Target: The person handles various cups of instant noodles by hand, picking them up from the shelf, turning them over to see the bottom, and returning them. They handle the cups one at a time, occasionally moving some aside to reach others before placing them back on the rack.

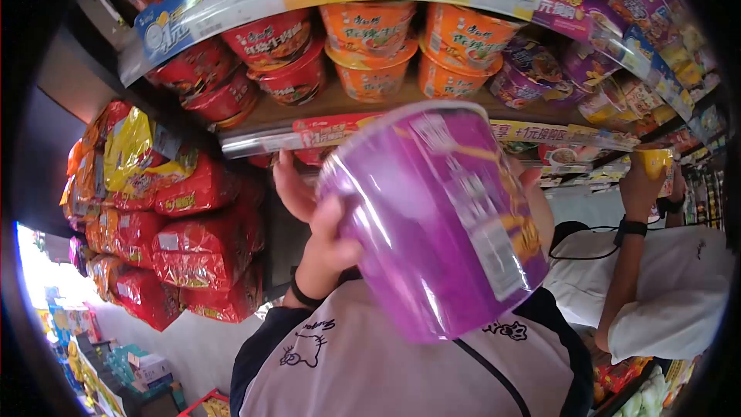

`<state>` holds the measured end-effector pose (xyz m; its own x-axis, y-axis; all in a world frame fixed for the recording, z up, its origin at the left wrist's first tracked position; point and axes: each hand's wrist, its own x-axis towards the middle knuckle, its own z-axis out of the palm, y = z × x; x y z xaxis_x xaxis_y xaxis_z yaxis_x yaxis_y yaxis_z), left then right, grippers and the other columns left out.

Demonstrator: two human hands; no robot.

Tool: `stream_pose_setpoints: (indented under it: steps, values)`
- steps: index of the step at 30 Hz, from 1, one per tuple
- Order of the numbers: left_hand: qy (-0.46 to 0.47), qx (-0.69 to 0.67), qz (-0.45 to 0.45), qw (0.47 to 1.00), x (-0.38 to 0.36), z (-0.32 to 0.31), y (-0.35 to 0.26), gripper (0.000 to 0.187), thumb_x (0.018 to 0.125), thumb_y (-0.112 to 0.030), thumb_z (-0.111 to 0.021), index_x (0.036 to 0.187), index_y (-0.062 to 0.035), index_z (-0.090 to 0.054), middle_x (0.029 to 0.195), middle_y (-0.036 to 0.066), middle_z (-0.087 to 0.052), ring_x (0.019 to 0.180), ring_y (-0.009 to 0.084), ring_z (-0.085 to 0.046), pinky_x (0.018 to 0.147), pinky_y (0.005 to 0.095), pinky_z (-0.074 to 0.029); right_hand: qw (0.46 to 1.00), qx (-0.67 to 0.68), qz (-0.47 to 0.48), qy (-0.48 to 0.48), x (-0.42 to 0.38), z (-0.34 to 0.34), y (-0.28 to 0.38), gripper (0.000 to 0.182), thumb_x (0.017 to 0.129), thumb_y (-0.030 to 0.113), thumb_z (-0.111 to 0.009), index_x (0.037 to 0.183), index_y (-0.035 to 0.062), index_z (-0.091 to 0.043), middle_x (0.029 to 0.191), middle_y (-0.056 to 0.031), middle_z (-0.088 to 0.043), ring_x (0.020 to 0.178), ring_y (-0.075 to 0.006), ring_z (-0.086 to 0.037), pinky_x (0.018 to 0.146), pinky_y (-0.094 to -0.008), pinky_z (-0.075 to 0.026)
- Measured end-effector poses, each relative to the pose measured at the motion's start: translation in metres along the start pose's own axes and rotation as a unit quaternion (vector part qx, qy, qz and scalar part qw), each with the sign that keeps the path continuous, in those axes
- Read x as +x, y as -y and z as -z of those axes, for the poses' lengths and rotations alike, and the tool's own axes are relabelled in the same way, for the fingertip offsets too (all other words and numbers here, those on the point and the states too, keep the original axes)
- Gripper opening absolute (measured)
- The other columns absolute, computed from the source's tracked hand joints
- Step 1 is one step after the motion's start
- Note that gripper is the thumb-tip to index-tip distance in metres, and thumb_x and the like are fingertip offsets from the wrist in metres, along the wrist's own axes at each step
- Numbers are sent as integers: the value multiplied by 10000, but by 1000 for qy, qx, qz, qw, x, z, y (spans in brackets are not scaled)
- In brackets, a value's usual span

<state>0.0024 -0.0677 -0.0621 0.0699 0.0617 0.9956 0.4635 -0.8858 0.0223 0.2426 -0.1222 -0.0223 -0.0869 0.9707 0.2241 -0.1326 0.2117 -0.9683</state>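
A large purple instant noodle tub [409, 239] is tilted in front of my chest, its barcode panel facing me and slightly blurred. My left hand [320, 220] is against the tub's left side, with the thumb pressed to the wall and one finger sticking out. Most of my right hand [531, 176] is hidden behind the tub's right side; only a bit of finger shows by the rim, and the forearm runs down behind it. The two hands support the tub between them.
Ahead, a shelf [305, 114] carries red noodle tubs [278, 50], stacked orange tubs [370, 46] and purple tubs [529, 69]. Red noodle multipacks [197, 239] are piled at the left. At the right, another person [656, 286] in a white shirt holds up a yellow cup [654, 162].
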Motion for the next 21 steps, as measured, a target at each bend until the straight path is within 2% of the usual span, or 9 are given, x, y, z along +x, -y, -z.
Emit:
stream_pose_setpoints:
  steps: [1,4,6,7,9,12,15,18,21]
  values:
    - [7,3,-2,1000,8,-3,-1,678,832,-294,-634,1378,-258,-233,1476,176,-104,1336,472,-118,1041,630,-165,1000,15,-6,7,-1,1,-1,520,737,273,-664,1137,-8,-486,1110,-118,-556,1049,-211,-534,917,-356,-419]
    - [37,-44,214,975,15,-5,-34,617,853,-306,-606,1331,-460,-249,1501,154,-7,1325,510,-92,1031,655,-118,998,60,-14,24,2,1,-1,616,687,305,-711,1167,0,-472,1143,-109,-540,1072,-214,-522,926,-365,-420]
    - [93,-31,235,967,21,-8,-35,624,838,-289,-619,1307,-517,-276,1506,156,-13,1316,528,-102,1023,662,-116,996,86,-12,26,5,2,-1,681,654,326,-742,1187,6,-462,1165,-102,-528,1087,-217,-515,932,-371,-421]
    - [137,-2,186,973,24,-9,-31,638,816,-269,-640,1298,-507,-297,1502,167,-51,1311,534,-121,1020,661,-129,995,97,-9,27,4,1,-2,714,638,337,-758,1197,9,-458,1177,-99,-523,1095,-218,-511,936,-374,-422]
    - [211,70,104,969,26,-9,-19,681,711,-174,-704,1286,-374,-397,1465,204,-205,1290,547,-181,1002,656,-183,992,129,-3,14,6,6,-4,781,605,358,-790,1217,15,-448,1199,-92,-512,1110,-220,-503,942,-380,-422]
    - [252,52,135,957,32,-14,-17,686,668,-135,-714,1280,-283,-441,1453,204,-236,1298,529,-185,1003,643,-205,983,180,27,-27,14,24,-13,881,555,390,-837,1247,23,-434,1232,-83,-495,1133,-224,-492,951,-389,-424]
    - [360,57,176,914,42,-16,-21,720,707,-157,-700,1350,-179,-378,1454,181,-239,1324,449,-203,1042,569,-210,970,212,73,-89,22,56,-30,964,505,347,-882,1286,44,-405,1257,-83,-480,1159,-232,-476,967,-417,-416]
    - [425,52,211,879,34,-21,-15,770,734,-228,-697,1397,-139,-315,1455,169,-235,1325,408,-219,1065,522,-212,935,187,77,-290,28,76,-23,812,597,193,-850,1267,48,-415,1254,-85,-481,1162,-227,-471,967,-419,-414]
    - [444,76,226,864,15,-28,0,775,757,-282,-682,1395,-74,-294,1457,183,-214,1335,418,-189,1063,533,-215,936,45,101,-333,35,102,-18,688,670,62,-748,1269,40,-409,1250,-91,-481,1136,-217,-483,948,-395,-416]
